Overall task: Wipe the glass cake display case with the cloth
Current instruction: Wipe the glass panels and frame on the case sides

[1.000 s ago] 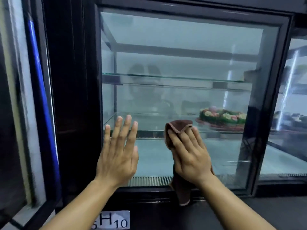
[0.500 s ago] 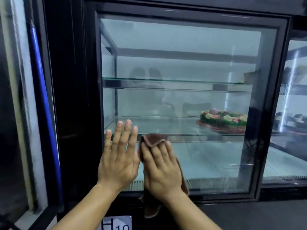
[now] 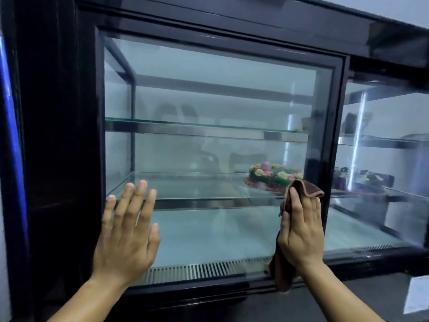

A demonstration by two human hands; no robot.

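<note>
The right hand (image 3: 300, 231) presses the soft, limp brown cloth (image 3: 301, 188) flat against the display case's fragile lower-right glass (image 3: 209, 89), while the left hand (image 3: 126, 233) braces open-palmed, holding nothing.

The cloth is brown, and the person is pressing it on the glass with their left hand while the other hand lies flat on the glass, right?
Not quite. The head view shows the right hand pressing the brown cloth on the glass. The left hand is the empty one lying flat on it.
</note>
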